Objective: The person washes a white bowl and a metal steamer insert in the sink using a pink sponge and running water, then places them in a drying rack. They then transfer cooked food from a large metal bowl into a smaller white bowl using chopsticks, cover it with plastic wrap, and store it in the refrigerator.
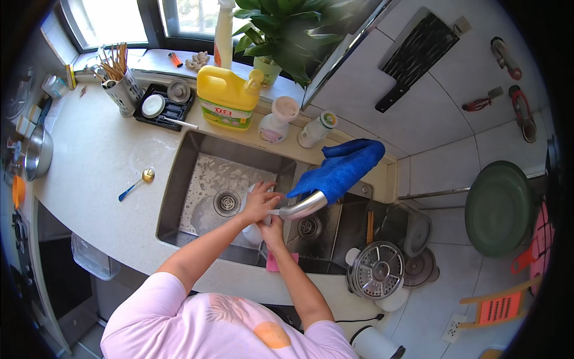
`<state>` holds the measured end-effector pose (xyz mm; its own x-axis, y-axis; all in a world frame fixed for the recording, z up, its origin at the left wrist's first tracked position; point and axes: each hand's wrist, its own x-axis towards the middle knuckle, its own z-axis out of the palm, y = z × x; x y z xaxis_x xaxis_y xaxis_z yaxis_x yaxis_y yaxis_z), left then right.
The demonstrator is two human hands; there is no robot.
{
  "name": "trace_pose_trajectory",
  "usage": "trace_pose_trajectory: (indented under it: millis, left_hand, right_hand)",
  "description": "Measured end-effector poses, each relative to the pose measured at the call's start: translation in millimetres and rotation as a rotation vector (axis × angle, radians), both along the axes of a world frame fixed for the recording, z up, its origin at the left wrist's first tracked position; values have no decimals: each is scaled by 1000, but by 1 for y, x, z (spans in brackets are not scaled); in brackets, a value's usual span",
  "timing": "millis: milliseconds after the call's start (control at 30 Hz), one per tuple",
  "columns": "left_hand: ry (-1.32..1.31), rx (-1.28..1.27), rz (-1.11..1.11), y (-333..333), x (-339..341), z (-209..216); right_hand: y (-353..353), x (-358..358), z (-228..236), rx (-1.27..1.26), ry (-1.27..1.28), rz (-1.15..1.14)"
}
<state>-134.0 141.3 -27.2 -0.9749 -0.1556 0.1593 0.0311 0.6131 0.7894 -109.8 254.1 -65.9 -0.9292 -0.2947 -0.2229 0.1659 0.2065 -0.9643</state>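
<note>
My left hand (pixel 259 202) is over the sink's left basin (pixel 206 179), just beside the spout of the metal tap (pixel 305 206). Its fingers are stretched out and somewhat apart, lying against a white bowl-like dish (pixel 252 234) that is mostly hidden by my hands. With bent fingers, my right hand (pixel 274 233) grips the near right side of that dish, below the spout tip. A blue cloth (pixel 344 170) hangs over the tap's neck. Against the basin's front edge, close to my right wrist, lies a pink cloth (pixel 281 261).
Behind the sink stand a yellow jug (pixel 226 99), a white pump bottle (pixel 277 121) and a lidded jar (pixel 317 129). A round metal steamer rack (pixel 377 270) sits at the right. On the left counter lies a spoon (pixel 137 183). A cleaver (pixel 418 55) hangs on the wall.
</note>
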Motion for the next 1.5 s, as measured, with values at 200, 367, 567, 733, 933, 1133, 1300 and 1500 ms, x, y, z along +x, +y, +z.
trace_pose_trajectory:
  millis: [200,367,567,733,933,1133,1300,1500]
  left_hand:
    - [-433,569,141,-43,-9,0]
    - [-221,383,284,-61,31,-33]
    - [-274,566,281,-43,108,-36]
    - [-396,1141,352,-69,106,3]
    - [-429,1288,417,-74,83,46]
    - [-447,1738,339,-97,107,-9]
    - [-565,1587,311,-90,96,-17]
    - [-382,1526,551,-99,91,-25]
  right_hand:
    - [3,10,80,-472,-490,-89]
    - [4,13,90,-627,-487,-171]
    - [7,0,63,-680,-393,-157]
    - [-23,3,95,148,91,205]
    - [-43,31,78,286,540,518]
    - [-38,-14,35,377,540,395]
    - [-79,-47,22,572,956,465]
    - [-73,-25,27,1003,596,461]
